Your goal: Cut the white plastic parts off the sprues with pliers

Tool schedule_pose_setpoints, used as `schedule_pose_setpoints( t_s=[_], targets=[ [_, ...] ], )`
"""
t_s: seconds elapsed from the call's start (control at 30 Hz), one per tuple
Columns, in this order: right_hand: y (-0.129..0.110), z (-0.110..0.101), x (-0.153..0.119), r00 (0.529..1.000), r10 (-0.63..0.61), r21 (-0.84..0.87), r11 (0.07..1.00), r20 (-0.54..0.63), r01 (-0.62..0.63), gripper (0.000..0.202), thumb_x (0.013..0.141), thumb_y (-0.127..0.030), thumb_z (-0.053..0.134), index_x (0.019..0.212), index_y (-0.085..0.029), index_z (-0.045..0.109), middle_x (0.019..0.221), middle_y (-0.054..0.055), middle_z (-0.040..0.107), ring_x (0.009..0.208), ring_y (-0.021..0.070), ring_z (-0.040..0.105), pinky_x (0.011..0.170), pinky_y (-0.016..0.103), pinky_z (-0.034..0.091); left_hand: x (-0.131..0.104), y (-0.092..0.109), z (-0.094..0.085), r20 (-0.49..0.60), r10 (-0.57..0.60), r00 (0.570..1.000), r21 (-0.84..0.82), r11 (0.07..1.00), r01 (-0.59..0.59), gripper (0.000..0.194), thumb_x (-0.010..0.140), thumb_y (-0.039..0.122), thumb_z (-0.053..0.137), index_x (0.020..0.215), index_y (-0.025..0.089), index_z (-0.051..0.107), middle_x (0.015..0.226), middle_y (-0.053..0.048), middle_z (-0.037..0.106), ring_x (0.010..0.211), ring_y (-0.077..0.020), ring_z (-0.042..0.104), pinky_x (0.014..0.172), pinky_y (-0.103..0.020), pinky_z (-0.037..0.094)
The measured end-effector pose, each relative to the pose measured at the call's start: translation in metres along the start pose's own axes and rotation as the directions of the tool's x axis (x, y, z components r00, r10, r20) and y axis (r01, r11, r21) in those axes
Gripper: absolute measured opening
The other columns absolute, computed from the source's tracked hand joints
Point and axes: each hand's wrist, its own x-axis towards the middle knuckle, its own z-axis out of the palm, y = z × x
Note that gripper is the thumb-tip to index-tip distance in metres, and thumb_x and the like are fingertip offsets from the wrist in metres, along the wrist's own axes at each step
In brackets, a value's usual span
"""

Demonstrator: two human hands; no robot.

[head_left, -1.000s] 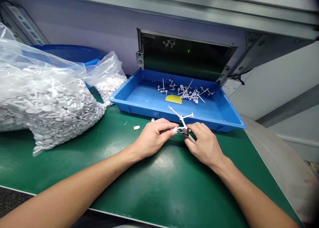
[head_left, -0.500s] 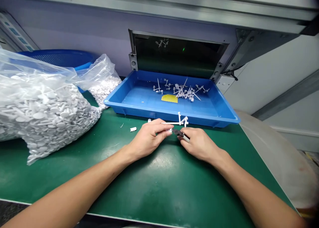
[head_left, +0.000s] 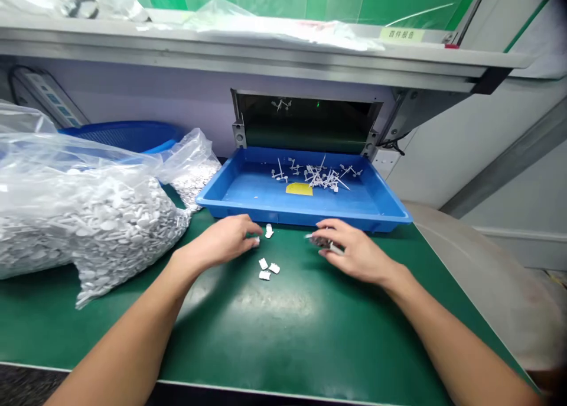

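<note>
My left hand (head_left: 228,239) is over the table left of centre, its thumb and fingertips around a small white plastic piece (head_left: 257,240). Just past those fingertips another white piece (head_left: 269,231) lies on the green surface. Closer to me are three more loose pieces: one (head_left: 263,263), a second (head_left: 274,268) and a third (head_left: 264,275). On the right, my right hand (head_left: 349,246) is closed around a pair of small cutting pliers (head_left: 323,242). Their jaws point left and are blurred; fingers hide much of the handles.
A blue tray (head_left: 305,216) with white branched plastic sprues (head_left: 325,178) and a yellow label (head_left: 299,188) stands behind my hands. Beyond it is a wall opening (head_left: 305,122). Clear bags of white pieces (head_left: 119,223) and a blue basket (head_left: 128,135) are left. A metal shelf edge (head_left: 221,60) runs overhead.
The white sprue near my left hand is no longer there. My hands have moved apart, the left leftward. Several white pieces now lie between them. The view has tilted up.
</note>
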Motion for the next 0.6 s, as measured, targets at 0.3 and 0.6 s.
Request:
schedule_pose_setpoints(
  t_s=[0.3,0.6],
  targets=[
    [0.012,0.011,0.003,0.983,0.114,-0.202,0.976,0.142,-0.084,0.024,0.079,-0.007,0.053,0.093,-0.022,0.065,0.094,0.004,0.062,0.084,0.02,0.06,0.073,0.031,0.048,0.063,-0.005,-0.039,-0.186,0.033,0.982,0.13,0.991,-0.009,0.037,0.095,0.045,0.043,0.102,0.023,0.071,0.101,-0.004,0.072,0.092,-0.0216,0.065,0.08,-0.027,0.047],
    [0.071,-0.103,-0.04,0.678,0.26,-0.111,0.885,-0.688,-0.453,0.028,0.09,-0.031,0.052,0.116,-0.032,0.063,0.128,0.007,0.059,0.114,0.0263,0.057,0.089,0.038,0.044,0.225,-0.069,-0.039,0.028,-0.233,0.972,0.424,0.884,0.199,0.033,0.092,0.032,0.06,0.119,0.014,0.06,0.121,-0.012,0.06,0.106,-0.0236,0.06,0.091,-0.043,0.05]
  ],
)
